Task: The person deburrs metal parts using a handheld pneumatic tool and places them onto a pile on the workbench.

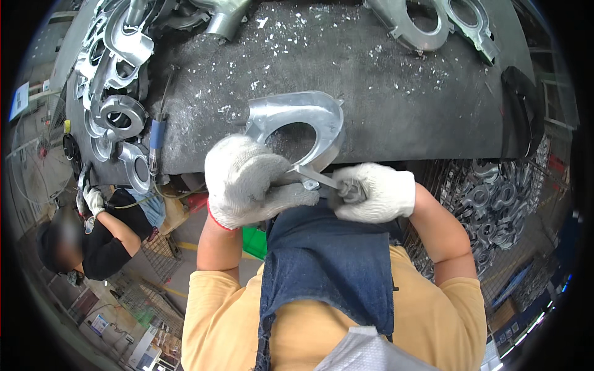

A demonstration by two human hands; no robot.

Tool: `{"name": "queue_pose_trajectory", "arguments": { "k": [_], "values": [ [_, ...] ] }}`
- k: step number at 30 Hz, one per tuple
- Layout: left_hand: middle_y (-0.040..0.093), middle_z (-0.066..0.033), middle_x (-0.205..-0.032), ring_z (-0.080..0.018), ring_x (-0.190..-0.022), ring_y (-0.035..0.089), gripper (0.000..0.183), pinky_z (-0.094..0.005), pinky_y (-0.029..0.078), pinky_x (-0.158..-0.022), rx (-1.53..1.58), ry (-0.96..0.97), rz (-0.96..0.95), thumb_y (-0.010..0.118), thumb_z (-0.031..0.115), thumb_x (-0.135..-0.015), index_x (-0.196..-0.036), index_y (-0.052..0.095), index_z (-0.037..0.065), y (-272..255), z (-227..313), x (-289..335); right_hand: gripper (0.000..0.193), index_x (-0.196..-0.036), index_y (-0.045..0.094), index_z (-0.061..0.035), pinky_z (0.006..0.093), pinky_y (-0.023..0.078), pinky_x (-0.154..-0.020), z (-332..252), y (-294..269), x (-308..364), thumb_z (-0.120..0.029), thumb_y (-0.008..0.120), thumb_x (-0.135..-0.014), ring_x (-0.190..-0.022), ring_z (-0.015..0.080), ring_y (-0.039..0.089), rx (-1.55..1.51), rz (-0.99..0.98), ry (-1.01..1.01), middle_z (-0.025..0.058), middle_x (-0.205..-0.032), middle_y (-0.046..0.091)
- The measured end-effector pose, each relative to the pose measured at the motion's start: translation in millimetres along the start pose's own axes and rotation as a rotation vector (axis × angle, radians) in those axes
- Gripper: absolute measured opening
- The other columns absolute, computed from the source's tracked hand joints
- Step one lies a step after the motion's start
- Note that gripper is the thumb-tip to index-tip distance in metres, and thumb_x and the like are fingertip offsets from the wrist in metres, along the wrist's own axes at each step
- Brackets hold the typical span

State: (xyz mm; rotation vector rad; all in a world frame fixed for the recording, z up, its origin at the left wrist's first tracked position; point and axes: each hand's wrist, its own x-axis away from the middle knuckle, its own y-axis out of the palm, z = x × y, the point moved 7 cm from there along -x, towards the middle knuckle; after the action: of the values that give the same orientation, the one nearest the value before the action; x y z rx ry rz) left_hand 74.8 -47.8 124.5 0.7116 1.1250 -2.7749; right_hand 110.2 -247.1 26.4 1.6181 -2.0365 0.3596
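My left hand [247, 179], in a white knit glove with grey palm, is closed on the near left side of a silvery cast metal housing [300, 106]. The housing is curved, with a round hole through it, and sits at the table's near edge. My right hand [374, 193], gloved too, grips a narrow flat metal tool [318, 177] that looks like a file. Its blade lies across the near side of the housing, close to a small lug. The fingers hide the tool's handle.
Similar castings [124, 117] pile up along the left of the dark table [396, 117]; more [427, 31] lie far right. A blue-bodied tool [157, 139] rests by the left pile. Metal chips dot the table. A mesh bin of castings [495, 198] stands right. Another person [105, 247] works at left.
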Motion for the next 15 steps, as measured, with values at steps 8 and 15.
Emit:
{"name": "queue_pose_trajectory", "arguments": {
  "k": [8,15],
  "values": [
    [0.067,-0.0044,-0.085,-0.0284,-0.077,0.068,0.037,-0.0446,0.053,-0.072,-0.349,-0.072,-0.054,0.094,0.032,-0.076,-0.101,0.074,0.013,55,-16,19,0.027,-0.113,0.073,-0.0002,0.0266,0.053,-0.049,32,7,8,-0.009,0.082,-0.089,-0.056,0.0109,0.065,-0.317,-0.339,0.127,0.0041,-0.082,0.071],
    [0.075,-0.0063,-0.114,-0.0337,-0.121,0.071,0.046,-0.0596,0.049,-0.119,-0.453,-0.106,-0.294,0.091,0.023,-0.069,-0.112,0.078,0.013,44,-46,34,0.03,-0.117,0.07,-0.0022,0.0279,0.058,-0.059,62,-15,25,-0.014,0.084,-0.093,-0.07,0.012,0.071,-0.365,0.156,0.282,0.0049,-0.097,0.073]
  ]
}}
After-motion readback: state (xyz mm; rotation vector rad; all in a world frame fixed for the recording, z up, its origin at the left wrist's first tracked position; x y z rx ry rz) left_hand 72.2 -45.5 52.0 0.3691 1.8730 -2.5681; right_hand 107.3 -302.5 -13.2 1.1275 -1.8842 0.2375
